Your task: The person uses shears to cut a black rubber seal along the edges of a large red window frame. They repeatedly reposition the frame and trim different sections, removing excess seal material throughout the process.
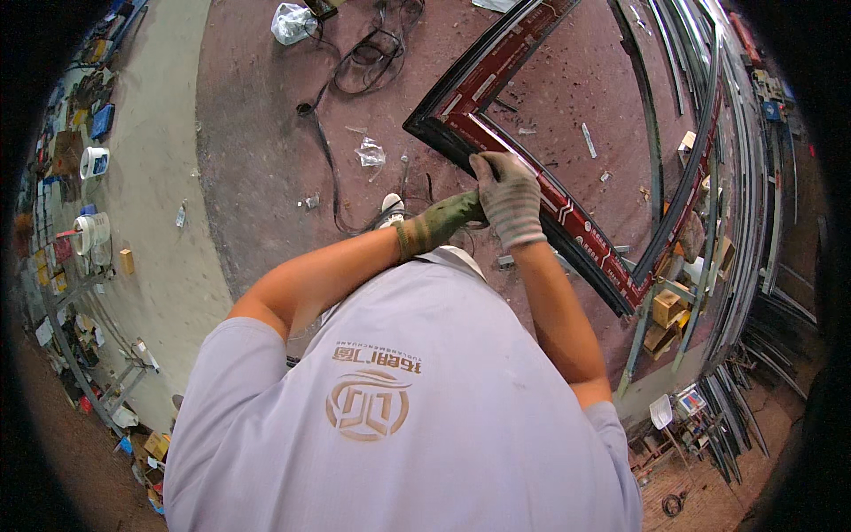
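Overlapping the near bar of the red-and-black frame, the right hand, in a grey striped glove, has its fingers curled and its thumb toward the left hand. The left hand, in a green-stained glove, reaches across the body and meets the right just outside the frame's edge. From my remote post, with the fingertips masked by gloves and overlap, I cannot tell whether either is open or closed, or gripping anything.

I judge the two are brought together for close, paired work at that edge, the frame being set within easy reach. It lies ahead and to the right of the wearer, over the reddish floor, and runs out of view at the top. A long grey-green bar crosses within its opening, which I take to be a rest keeping it raised.

As to condition, I record red film with white print along the faces, black profile along the outer edge, and two near corners that look squarely joined. Wooden blocks sit beyond the right-hand corner; a clear plastic bag lies well apart, to the far left.
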Action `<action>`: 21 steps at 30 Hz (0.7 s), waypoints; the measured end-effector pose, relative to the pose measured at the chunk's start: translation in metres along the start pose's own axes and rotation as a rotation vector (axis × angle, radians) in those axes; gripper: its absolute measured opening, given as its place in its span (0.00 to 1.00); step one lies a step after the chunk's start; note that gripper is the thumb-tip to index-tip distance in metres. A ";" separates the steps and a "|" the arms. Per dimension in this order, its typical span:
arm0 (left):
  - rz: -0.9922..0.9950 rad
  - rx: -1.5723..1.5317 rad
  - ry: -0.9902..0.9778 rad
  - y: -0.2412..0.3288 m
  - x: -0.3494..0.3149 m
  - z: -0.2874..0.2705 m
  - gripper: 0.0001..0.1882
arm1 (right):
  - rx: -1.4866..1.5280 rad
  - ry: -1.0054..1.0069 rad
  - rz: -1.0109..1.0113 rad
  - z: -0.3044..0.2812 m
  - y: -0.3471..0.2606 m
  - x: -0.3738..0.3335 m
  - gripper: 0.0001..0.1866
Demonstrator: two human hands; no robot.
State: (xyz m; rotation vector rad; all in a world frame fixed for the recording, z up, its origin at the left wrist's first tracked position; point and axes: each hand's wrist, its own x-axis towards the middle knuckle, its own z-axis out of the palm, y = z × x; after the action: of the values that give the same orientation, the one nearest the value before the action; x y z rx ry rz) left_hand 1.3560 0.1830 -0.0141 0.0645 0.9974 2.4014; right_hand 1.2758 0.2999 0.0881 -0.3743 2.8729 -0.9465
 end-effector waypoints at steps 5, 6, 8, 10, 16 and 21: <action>-0.103 0.170 0.014 -0.037 -0.002 -0.025 0.19 | -0.137 -0.091 0.056 0.024 -0.009 0.033 0.17; -0.195 0.286 0.086 -0.042 -0.006 -0.025 0.20 | -0.123 -0.119 0.114 0.025 -0.010 0.038 0.18; -0.261 0.346 0.098 -0.042 -0.007 -0.027 0.24 | -0.123 -0.212 0.274 0.027 -0.012 0.046 0.20; -0.267 0.416 0.118 -0.037 -0.008 -0.027 0.26 | -0.324 -0.219 0.239 0.027 -0.014 0.054 0.26; -0.385 0.491 0.117 -0.024 0.006 -0.028 0.22 | -0.496 -0.233 0.137 0.030 -0.015 0.066 0.34; -0.171 0.653 0.096 -0.025 0.002 -0.035 0.27 | -0.599 0.009 -0.164 0.044 -0.002 0.055 0.29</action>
State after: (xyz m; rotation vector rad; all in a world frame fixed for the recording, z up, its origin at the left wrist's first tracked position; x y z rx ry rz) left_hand 1.3571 0.1757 -0.0568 0.0936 1.7183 1.8548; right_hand 1.2305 0.2590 0.0537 -0.6527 3.1147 -0.0707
